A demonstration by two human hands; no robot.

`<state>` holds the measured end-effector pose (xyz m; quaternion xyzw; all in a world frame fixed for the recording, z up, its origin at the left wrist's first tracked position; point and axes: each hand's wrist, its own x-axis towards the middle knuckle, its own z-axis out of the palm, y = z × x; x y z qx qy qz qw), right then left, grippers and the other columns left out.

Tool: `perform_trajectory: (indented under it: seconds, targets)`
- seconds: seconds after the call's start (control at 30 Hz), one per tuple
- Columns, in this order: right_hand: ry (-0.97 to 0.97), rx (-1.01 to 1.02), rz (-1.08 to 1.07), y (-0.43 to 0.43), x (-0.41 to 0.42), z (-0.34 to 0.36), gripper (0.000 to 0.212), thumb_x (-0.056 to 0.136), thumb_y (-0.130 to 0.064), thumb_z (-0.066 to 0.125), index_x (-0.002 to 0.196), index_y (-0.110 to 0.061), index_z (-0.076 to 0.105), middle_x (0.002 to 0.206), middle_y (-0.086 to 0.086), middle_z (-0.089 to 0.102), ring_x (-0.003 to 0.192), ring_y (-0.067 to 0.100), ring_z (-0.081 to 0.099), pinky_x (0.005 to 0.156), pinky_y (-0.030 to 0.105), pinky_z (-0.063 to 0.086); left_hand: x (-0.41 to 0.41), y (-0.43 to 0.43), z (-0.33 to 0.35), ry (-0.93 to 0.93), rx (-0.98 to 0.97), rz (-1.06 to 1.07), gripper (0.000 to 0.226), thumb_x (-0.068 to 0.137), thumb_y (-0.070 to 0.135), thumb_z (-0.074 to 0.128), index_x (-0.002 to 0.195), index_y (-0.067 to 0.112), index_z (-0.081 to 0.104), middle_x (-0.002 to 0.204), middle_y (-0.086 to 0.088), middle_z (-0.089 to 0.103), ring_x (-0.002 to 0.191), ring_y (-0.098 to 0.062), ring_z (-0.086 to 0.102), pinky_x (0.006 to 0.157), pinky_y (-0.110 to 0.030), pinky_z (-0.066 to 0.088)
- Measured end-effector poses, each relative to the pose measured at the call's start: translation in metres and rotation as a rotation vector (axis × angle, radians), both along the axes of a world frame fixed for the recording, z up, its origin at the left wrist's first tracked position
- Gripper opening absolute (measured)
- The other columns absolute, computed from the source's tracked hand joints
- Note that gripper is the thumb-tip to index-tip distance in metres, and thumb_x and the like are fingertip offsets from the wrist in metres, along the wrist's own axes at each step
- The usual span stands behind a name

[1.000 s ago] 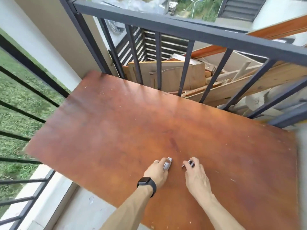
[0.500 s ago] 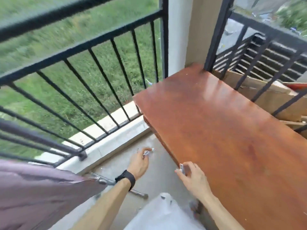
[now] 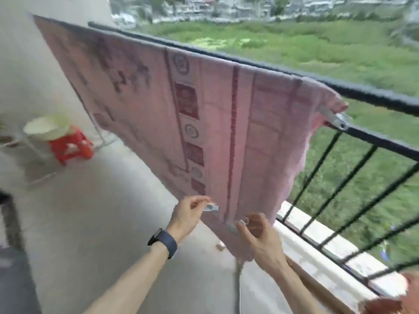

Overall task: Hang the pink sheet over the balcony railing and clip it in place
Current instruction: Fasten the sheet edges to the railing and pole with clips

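Left hand (image 3: 188,215) pinches a small metal clip (image 3: 211,207) between thumb and fingertips. The right hand (image 3: 260,236) looks curled round a second clip (image 3: 244,222), bit blurry tbh. The pink sheet (image 3: 204,123) is draped over the railing (image 3: 374,96), with a fitted clip (image 3: 337,120) at its right corner. I'd take the next one up to the top rail, squeeze it wide and bite cloth and bar together.
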<state>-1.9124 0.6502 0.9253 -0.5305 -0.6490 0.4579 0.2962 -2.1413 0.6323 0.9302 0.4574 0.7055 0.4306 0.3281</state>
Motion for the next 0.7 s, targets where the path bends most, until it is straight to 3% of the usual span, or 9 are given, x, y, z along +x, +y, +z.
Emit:
perform_trajectory:
  seconds: [0.07,0.17,0.27,0.33,0.4,0.43,0.57,0.63,0.7]
  targets:
    - [0.009,0.05,0.149,0.005,-0.052,0.02,0.031,0.071,-0.06,0.069,0.092,-0.04,0.058,0.082,-0.023,0.072,0.076,-0.003,0.067,0.059,0.016,0.051,-0.053,-0.031,0.012,-0.054,0.045,0.207,0.025,0.09,0.018,0.065,0.086,0.042,0.071,0.088,0.012,0.072,0.08,-0.015,0.068,0.071,-0.029,0.053]
    - [0.003,0.131,0.308,0.009,-0.118,0.03,0.035,0.072,-0.06,0.068,0.095,-0.037,0.055,0.086,-0.026,0.07,0.074,-0.002,0.066,0.057,0.018,0.051,-0.114,-0.072,0.025,-0.14,0.065,0.44,0.033,0.073,0.014,0.076,0.093,0.038,0.063,0.092,0.001,0.067,0.075,-0.026,0.06,0.067,-0.033,0.049]
    - [0.008,0.186,0.391,0.012,-0.192,0.051,0.037,0.074,-0.054,0.072,0.099,-0.036,0.053,0.087,-0.027,0.068,0.073,-0.002,0.066,0.056,0.019,0.052,-0.175,-0.105,0.047,-0.152,0.085,0.547,0.035,0.068,0.013,0.079,0.097,0.029,0.066,0.096,-0.002,0.067,0.081,-0.017,0.06,0.081,-0.033,0.051]
    - [0.017,0.232,0.441,0.013,-0.246,0.074,0.037,0.075,-0.052,0.073,0.1,-0.036,0.051,0.087,-0.027,0.067,0.071,-0.002,0.066,0.055,0.019,0.052,-0.218,-0.121,0.065,-0.143,0.102,0.595,0.037,0.075,0.003,0.078,0.104,0.024,0.068,0.104,-0.001,0.069,0.088,-0.009,0.062,0.085,-0.024,0.051]
    - [0.049,0.286,0.479,0.017,-0.302,0.096,0.037,0.078,-0.051,0.073,0.101,-0.037,0.048,0.09,-0.031,0.065,0.068,-0.002,0.066,0.049,0.015,0.047,-0.263,-0.129,0.081,-0.105,0.089,0.601,0.038,0.079,0.001,0.075,0.108,0.024,0.069,0.11,-0.001,0.07,0.096,-0.009,0.065,0.083,-0.015,0.05]
    - [0.06,0.313,0.492,0.02,-0.33,0.107,0.036,0.079,-0.051,0.072,0.102,-0.036,0.048,0.092,-0.031,0.065,0.068,-0.003,0.066,0.047,0.012,0.045,-0.288,-0.13,0.089,-0.077,0.071,0.601,0.038,0.08,0.0,0.074,0.111,0.022,0.069,0.112,-0.002,0.07,0.1,-0.012,0.066,0.087,-0.018,0.05]
    - [0.046,0.463,0.584,0.048,-0.442,0.137,0.032,0.086,-0.042,0.066,0.115,-0.04,0.053,0.092,-0.032,0.067,0.075,-0.007,0.067,0.063,0.015,0.052,-0.401,-0.112,0.109,0.11,0.058,0.627,0.032,0.087,0.002,0.066,0.113,0.021,0.068,0.111,-0.004,0.07,0.102,-0.021,0.067,0.095,-0.038,0.052]
    - [0.01,0.551,0.592,0.06,-0.498,0.16,0.039,0.089,-0.036,0.067,0.126,-0.037,0.059,0.095,-0.025,0.069,0.081,-0.006,0.066,0.075,0.024,0.054,-0.46,-0.107,0.134,0.246,0.056,0.668,0.027,0.089,0.012,0.065,0.109,0.03,0.069,0.106,0.004,0.072,0.096,-0.015,0.067,0.089,-0.035,0.053]
    - [-0.071,0.625,0.609,0.072,-0.55,0.179,0.037,0.09,-0.034,0.067,0.127,-0.031,0.062,0.111,-0.017,0.069,0.094,0.002,0.065,0.084,0.03,0.053,-0.511,-0.099,0.155,0.383,0.042,0.662,0.021,0.09,0.022,0.065,0.106,0.034,0.069,0.102,0.009,0.072,0.094,-0.012,0.066,0.085,-0.033,0.052]
